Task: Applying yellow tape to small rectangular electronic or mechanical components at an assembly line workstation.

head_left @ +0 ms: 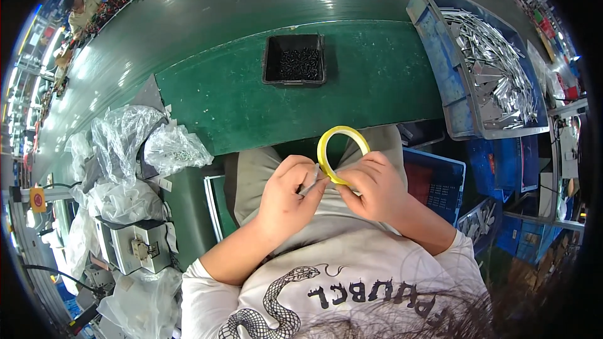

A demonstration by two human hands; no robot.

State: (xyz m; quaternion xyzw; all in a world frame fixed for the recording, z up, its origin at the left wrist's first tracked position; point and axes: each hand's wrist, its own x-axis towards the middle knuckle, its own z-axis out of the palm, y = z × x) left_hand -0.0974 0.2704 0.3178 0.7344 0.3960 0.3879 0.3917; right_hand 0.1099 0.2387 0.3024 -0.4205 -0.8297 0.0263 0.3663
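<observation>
Hands close over lap at 6 o'clock | left hand (290, 196) grip pinching small grey metal strip (311, 180) | right hand (372, 189) grip pinching lower edge of yellow tape roll (340, 152), upright just above fingers | green counter (377, 81) at 12 o'clock | black tray (294, 58) of dark screws at 12 | blue bin (440, 56) of metal strips at 2

One yellow tape roll (342, 154); two hands, left (290, 196) and right (372, 186); one black tray (294, 58) of screws; one blue bin (440, 56) of metal strips.
</observation>
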